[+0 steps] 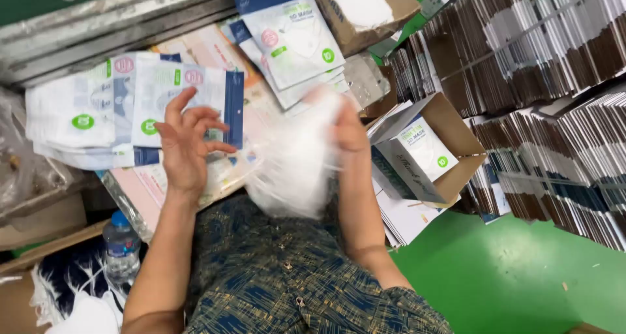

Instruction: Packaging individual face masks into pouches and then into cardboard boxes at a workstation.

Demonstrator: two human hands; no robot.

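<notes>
My left hand is raised with its fingers spread and holds nothing; it hovers over flat white and blue mask pouches lying on the work surface. My right hand grips a blurred bundle of white masks held above my lap. More mask pouches are stacked beyond the bundle. An open cardboard box with a mask pouch inside stands just right of my right hand.
Rows of flattened cartons fill the right side. A second cardboard box sits at the top. A water bottle stands at lower left beside white fabric. The floor is green.
</notes>
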